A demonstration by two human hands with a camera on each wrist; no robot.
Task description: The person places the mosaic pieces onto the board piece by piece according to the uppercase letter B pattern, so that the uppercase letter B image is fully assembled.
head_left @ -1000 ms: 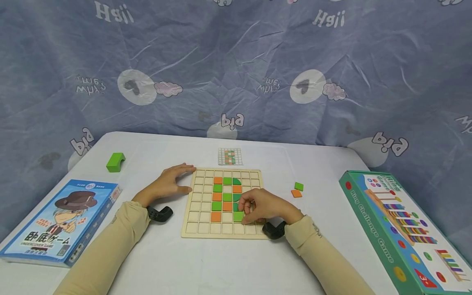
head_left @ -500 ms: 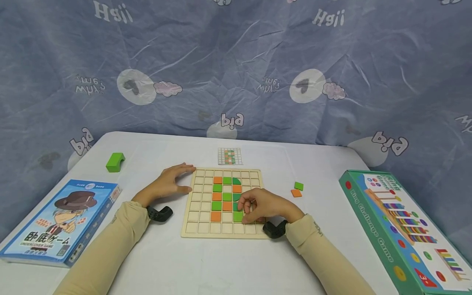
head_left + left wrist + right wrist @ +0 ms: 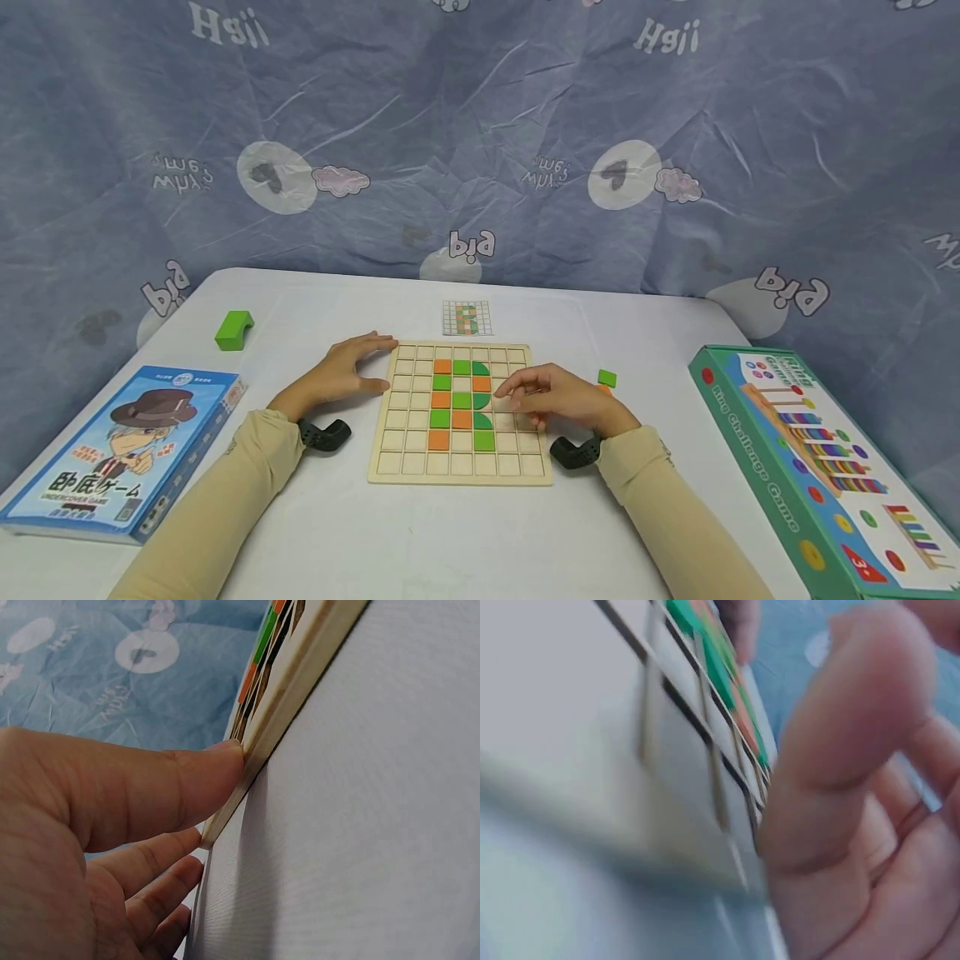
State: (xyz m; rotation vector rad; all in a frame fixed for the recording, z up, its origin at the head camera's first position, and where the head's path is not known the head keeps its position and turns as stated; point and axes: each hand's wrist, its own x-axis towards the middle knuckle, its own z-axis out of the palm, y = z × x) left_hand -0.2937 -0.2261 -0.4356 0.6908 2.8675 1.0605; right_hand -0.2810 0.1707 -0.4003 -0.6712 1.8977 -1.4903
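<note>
A wooden grid board (image 3: 411,467) lies on the white table. Orange, light green and rounded dark green tiles sit in its middle cells. My left hand (image 3: 330,375) rests at the board's left edge; in the left wrist view its thumb (image 3: 180,787) and a fingertip touch the board's side. My right hand (image 3: 562,400) hovers over the right part of the board, fingers loosely bent, with nothing seen between them. Below its fingertips are a dark green rounded tile (image 3: 482,422) and a light green square tile (image 3: 484,441) in their cells. The right wrist view is partly blurred.
A small pattern card (image 3: 467,318) lies behind the board. A loose green tile (image 3: 607,378) and a partly hidden orange tile (image 3: 603,389) lie to the right. A green arch block (image 3: 235,330) and blue game box (image 3: 127,450) are left; a green game box (image 3: 810,467) is right.
My right hand has lifted off the light green tile and moved up and to the right, uncovering the lower right tiles. It now partly covers the loose orange tile. My left hand has stayed still.
</note>
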